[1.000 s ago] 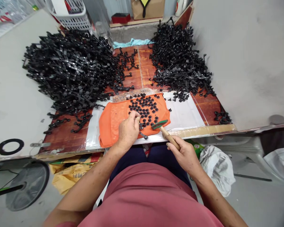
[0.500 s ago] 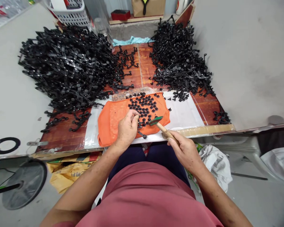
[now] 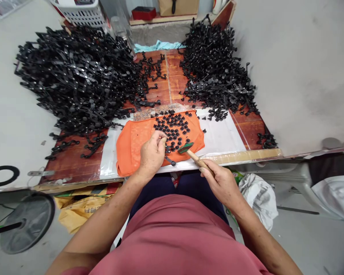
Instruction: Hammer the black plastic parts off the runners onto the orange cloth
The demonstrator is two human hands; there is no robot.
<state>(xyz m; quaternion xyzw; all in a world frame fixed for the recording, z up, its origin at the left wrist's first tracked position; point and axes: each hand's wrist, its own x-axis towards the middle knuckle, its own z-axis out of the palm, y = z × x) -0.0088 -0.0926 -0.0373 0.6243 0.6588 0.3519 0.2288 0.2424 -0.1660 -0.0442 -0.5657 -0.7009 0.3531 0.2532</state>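
Note:
My right hand is wrapped round the wooden handle of a small hammer. Its green head hangs over the front edge of an orange cloth. On that cloth my left hand is closed in a pinch beside the hammer head, at a black strip part whose round end points toward me. The fingers hide most of what they pinch. Several small round black pegs stand in a group on the cloth, just beyond both hands.
A big heap of black strip parts covers the table's left side. Another black heap lies at the right. White sheeting lies under the cloth. Behind stand a white basket, a red box and a light-blue cloth.
The whole view has shifted slightly. My left hand keeps its pinch at the black strip part, and my right hand still holds the hammer close beside it.

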